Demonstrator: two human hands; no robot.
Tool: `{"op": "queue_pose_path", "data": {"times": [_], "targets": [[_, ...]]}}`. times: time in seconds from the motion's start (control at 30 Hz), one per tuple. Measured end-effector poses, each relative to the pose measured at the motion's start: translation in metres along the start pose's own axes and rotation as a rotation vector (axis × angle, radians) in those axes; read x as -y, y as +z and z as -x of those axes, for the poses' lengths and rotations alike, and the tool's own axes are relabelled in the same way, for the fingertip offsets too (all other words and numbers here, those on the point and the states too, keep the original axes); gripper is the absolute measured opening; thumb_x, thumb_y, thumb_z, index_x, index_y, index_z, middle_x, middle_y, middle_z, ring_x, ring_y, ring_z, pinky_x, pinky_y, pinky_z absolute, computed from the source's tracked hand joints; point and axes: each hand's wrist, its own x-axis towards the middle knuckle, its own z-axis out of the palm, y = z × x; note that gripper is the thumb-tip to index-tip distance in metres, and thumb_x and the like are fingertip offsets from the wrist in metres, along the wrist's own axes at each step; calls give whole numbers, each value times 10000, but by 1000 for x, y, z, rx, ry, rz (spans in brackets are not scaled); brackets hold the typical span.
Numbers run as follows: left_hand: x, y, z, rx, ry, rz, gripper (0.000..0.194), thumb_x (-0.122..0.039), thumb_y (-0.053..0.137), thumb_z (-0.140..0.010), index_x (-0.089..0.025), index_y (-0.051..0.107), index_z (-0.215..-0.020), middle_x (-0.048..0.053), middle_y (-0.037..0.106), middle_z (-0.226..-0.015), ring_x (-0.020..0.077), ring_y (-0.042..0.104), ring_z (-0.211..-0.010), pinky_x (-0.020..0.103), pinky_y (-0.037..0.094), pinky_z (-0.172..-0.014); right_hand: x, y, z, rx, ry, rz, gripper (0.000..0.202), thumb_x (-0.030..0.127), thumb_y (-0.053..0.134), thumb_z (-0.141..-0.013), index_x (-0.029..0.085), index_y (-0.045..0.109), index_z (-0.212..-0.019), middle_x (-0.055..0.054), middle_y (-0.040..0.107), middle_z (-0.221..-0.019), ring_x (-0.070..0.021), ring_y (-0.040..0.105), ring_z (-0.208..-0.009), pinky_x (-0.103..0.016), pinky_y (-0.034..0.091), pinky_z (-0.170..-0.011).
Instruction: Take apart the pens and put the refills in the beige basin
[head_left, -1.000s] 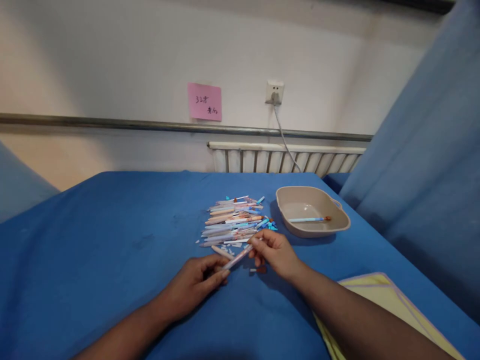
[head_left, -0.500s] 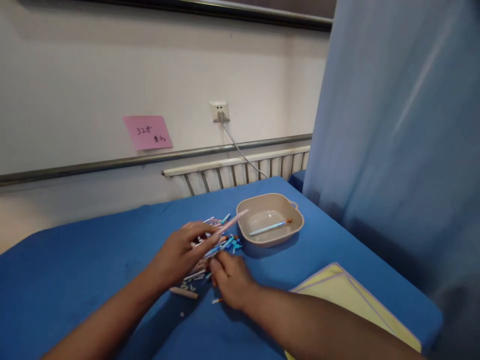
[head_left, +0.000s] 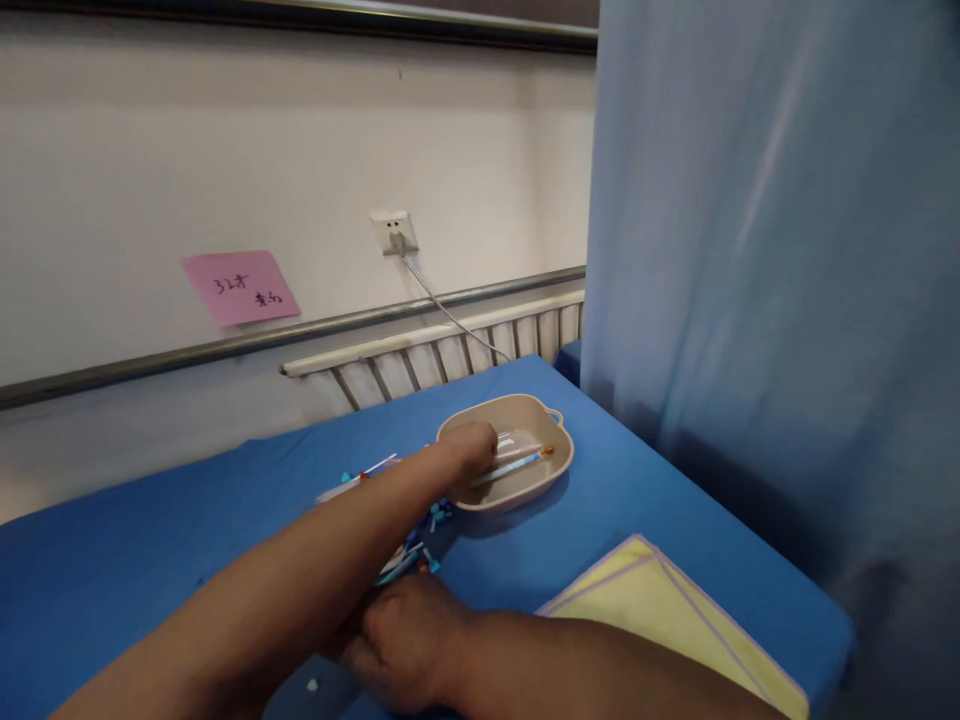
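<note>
Hands first: our left hand (head_left: 471, 446) reaches over the near rim of the tan dish (head_left: 551, 482), and its fingers pinch the end of a pale pink pen (head_left: 517, 452) that lies inside the dish. A moment ago that same pen was up in the air over the pile, so now it has come down into the dish. It lies right beside a blue pen (head_left: 516, 466) with an orange tip that was in there already. We think this pen is nearly put away, and the fingers only have to let go. Our right hand (head_left: 409, 645) sits low on the blue table (head_left: 150, 560), close to us, under our left arm. We cannot tell if it is curled up or spread flat, or if it holds anything, because the arm covers part of it. A second ago it was next to the pile, and now it is nearer to us. The pile of pens and caps (head_left: 409, 550) lies between the two hands, and our arm hides most of it. A yellow cloth (head_left: 660, 610) lies on the table to the right, apart from the dish. A blue curtain (head_left: 765, 260) hangs close behind the dish. On the wall we see a pink note (head_left: 238, 287), a plug socket (head_left: 393, 231) with a wire, and a white radiator (head_left: 442, 350).
</note>
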Motion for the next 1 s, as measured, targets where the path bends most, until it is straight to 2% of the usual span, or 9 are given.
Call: {"op": "queue_pose_path", "data": {"times": [0.17, 0.3, 0.4, 0.47, 0.53, 0.63, 0.77, 0.87, 1.0], "targets": [[-5, 6, -2, 59, -12, -18, 187, -188, 665, -574, -180, 743, -744, 78, 713, -737, 224, 637, -680, 282, 454, -640, -2, 1, -1, -13, -30, 2, 368, 368, 332, -917, 210, 632, -1059, -57, 688, -1058, -230, 633, -946, -308, 473, -750], [0, -8, 7, 23, 16, 48, 236, -171, 627, -642, -170, 728, -855, 71, 719, -850, 202, 638, -765, 249, 453, -683, -2, 4, 1, 20, 19, 13, 394, 398, 318, -916, 182, 638, -994, -85, 705, -949, -238, 653, -835, -310, 474, -676], [15, -27, 40, -45, 33, 136, 267, -255, 538, -772, -171, 686, -977, 55, 707, -942, 174, 629, -824, 229, 451, -720, -4, 8, 4, -58, 40, -44, 355, 394, 346, -920, 186, 633, -948, -73, 700, -929, -207, 641, -825, -285, 459, -695], [31, -35, 77, -99, 20, 212, 301, -319, 479, -825, -180, 654, -1027, 37, 700, -952, 161, 623, -826, 226, 455, -727, -7, 13, 5, -123, 72, -117, 338, 395, 367, -921, 187, 630, -880, -56, 693, -847, -182, 627, -781, -268, 447, -694], [50, -33, 123, -217, -6, 416, 308, -373, 481, -825, -164, 658, -966, 36, 697, -885, 168, 618, -795, 241, 461, -705, -13, 19, 6, -188, 127, -250, 340, 372, 353, -933, 182, 613, -824, -30, 660, -733, -146, 604, -696, -240, 436, -658], [80, -9, 193, -296, -139, 574, 329, -428, 480, -819, -152, 651, -872, 20, 665, -749, 157, 593, -684, 244, 459, -637, -25, 27, 4, -309, 254, -514, 377, 420, 319, -939, 181, 585, -819, 17, 585, -615, -96, 525, -515, -200, 405, -530], [110, 44, 262, -412, -346, 655, 306, -415, 481, -816, -155, 632, -876, 20, 663, -739, 159, 592, -681, 249, 464, -650, -37, 31, 1, -379, 357, -733, 436, 534, 365, -887, 160, 569, -793, 36, 529, -568, -66, 448, -410, -178, 354, -421], [120, 72, 289, -453, -397, 674, 309, -427, 461, -839, -178, 629, -914, 26, 682, -784, 172, 611, -744, 263, 473, -714, -41, 30, 1, -388, 413, -742, 462, 580, 389, -856, 158, 572, -813, 38, 515, -550, -68, 426, -385, -175, 322, -368], [124, 82, 299, -455, -351, 653, 300, -407, 427, -876, -195, 623, -959, 26, 684, -814, 172, 617, -769, 271, 471, -755, -48, 31, 2, -369, 426, -706, 483, 617, 401, -834, 165, 570, -812, 22, 529, -562, -97, 463, -425, -201, 354, -391]]}}
